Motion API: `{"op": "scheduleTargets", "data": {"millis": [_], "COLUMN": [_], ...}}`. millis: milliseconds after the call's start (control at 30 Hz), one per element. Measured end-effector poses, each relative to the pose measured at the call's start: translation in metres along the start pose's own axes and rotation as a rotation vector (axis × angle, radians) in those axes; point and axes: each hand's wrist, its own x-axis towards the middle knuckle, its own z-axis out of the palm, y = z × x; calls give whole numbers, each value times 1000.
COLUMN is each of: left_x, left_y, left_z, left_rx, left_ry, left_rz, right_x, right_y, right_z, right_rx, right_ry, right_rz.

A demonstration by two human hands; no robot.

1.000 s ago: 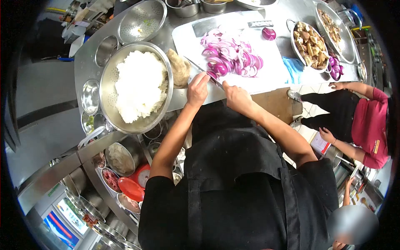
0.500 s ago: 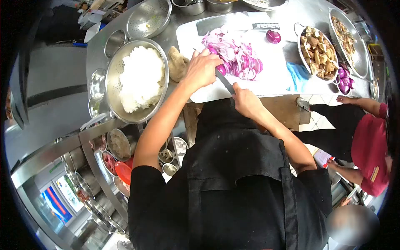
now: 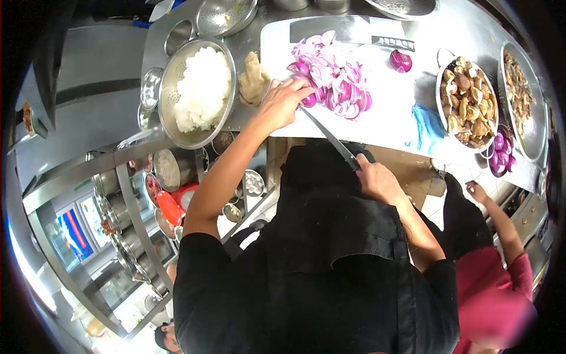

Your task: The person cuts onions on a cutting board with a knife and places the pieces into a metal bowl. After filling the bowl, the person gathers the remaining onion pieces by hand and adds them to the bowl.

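My right hand [image 3: 380,180] is wrapped round the handle of a kitchen knife [image 3: 330,137]. Its long blade slants up and left, the tip close to my left fingers. My left hand [image 3: 284,101] bends over a red onion piece [image 3: 308,99] on the white cutting board [image 3: 377,124], fingertips pressed on it; part of the piece is hidden under them. Just beyond lies a heap of sliced red onion [image 3: 336,76]. Across the board's far side rests a cleaver [image 3: 392,43] with a dark handle. A peeled red onion [image 3: 400,61] sits right of the heap.
Left of the board stand a colander of white shreds [image 3: 203,88] and a beige lump [image 3: 253,79]. To the right are a blue cloth [image 3: 425,127], a colander of mushrooms [image 3: 470,103], bagged red onions [image 3: 501,152] and a tray [image 3: 519,94]. A co-worker in red [image 3: 495,289] is nearby.
My right hand has drawn the knife back toward my body and right, away from the onion. My left hand stays on the onion piece. The co-worker has moved nearer, and the view has shifted.
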Motion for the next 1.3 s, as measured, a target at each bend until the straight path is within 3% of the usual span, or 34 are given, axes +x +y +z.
{"op": "scheduleTargets", "data": {"millis": [100,267,333,600,667,700,767,933,1033,1100,1133,1200,1267,1300], "left_x": [-1,8,9,10,-1,-13,-34,-63,-53,-53,-56,-67,-67,-63], "left_y": [1,-5,-9,-12,-17,-24,-37,-46,-51,-53,-53,-52,-55,-55], "left_z": [5,2,1,-19,-53,-60,-69,-5,26,32,31,28,39,44], "left_rx": [28,25,44,46,-271,-283,-480,-470,-385,-372,-392,-636,-769,-717], "left_ry": [36,-88,-69,-167,-10,-14,280,138,142,292,303,322,289,272], "left_rz": [-3,37,71,80,-130,-111,-182,-214,-111,-2,1,-176,-203,-128], "right_x": [-14,-10,0,20,21,25,40,94,112,111,108,97,96,101], "right_y": [13,20,10,-16,-29,-33,-37,-51,-61,-64,-70,-90,-103,-102], "right_z": [-10,-5,3,29,33,39,52,77,72,74,71,63,67,73], "right_rx": [-50,-63,-90,-122,-86,-87,-11,62,110,-93,-113,-187,-283,-325], "right_ry": [-55,-49,-168,-88,34,42,128,395,365,563,560,458,441,453], "right_rz": [-2,-69,8,44,43,64,51,115,199,152,162,280,309,260]}}
